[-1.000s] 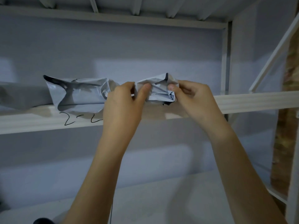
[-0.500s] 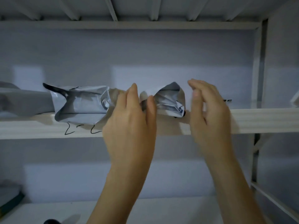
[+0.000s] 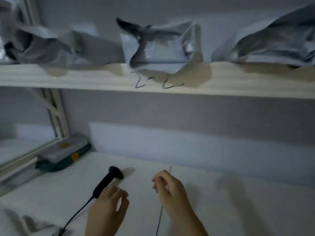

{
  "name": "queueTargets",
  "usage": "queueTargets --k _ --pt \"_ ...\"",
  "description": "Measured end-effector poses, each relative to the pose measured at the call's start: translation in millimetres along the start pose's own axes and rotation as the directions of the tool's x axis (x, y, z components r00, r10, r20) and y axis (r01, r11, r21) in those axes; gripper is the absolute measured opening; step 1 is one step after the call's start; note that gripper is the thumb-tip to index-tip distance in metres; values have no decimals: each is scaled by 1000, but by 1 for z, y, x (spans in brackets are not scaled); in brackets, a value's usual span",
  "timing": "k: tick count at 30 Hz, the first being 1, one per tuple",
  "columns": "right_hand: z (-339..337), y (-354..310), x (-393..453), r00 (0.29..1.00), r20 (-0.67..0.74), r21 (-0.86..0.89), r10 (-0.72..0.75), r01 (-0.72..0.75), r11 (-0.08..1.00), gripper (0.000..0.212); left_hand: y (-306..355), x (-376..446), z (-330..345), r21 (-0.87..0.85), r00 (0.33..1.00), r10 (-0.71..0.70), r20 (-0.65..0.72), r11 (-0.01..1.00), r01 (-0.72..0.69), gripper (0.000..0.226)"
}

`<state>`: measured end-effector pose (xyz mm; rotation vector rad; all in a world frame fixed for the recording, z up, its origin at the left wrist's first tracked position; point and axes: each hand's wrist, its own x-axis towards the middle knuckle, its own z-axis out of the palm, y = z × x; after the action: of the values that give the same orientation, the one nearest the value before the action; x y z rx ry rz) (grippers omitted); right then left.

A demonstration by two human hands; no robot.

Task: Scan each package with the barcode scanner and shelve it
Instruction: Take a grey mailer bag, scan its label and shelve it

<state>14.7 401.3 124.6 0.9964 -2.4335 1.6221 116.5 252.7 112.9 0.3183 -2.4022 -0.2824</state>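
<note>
Along the upper shelf [image 3: 238, 82], from left to right, lie three grey packages: a crumpled left package [image 3: 51, 46], a middle package [image 3: 162, 48] whose lower edge droops over the shelf's front lip, and a right package [image 3: 276, 41] also close to that lip. My guess is that the overhanging middle one is the likeliest to slip off if the shelf is jolted or another parcel is pushed in beside it. Below, on the white worktop [image 3: 238, 201], a green case [image 3: 63, 157] sits at the far left, and a further package [image 3: 25, 225] shows at the bottom-left corner, seemingly unshelved. The barcode scanner [image 3: 109, 181] lies on the worktop, its cable [image 3: 76, 215] trailing toward the near edge; a careless reach could snag that cable and drag the scanner. Just right of the scanner's handle, the left hand [image 3: 109, 212] hovers with fingers loosely curled, holding nothing; whether it touches the handle is unclear through blur. Farther right, the right hand [image 3: 172, 193] is likewise relaxed, half-curled and empty, beside a thin dark line [image 3: 160, 217] on the worktop.
</note>
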Motion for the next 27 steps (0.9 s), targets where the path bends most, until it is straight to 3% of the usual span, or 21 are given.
queueTargets --k 2,5,16,27 --pt "38 6 2 990 119 3 72 -73 997 14 -43 -15 4 -5 985 -137 109 990 138 21" --pt "92 4 6 962 238 3 132 -136 991 16 -95 -28 -4 43 932 -275 238 961 273 7" --pt "260 -10 23 830 462 133 312 -412 901 18 -241 -37 -18 -113 904 -382 189 906 407 21" --pt "307 25 103 801 437 207 410 -533 820 18 -309 1 34 -54 816 -482 319 850 523 26"
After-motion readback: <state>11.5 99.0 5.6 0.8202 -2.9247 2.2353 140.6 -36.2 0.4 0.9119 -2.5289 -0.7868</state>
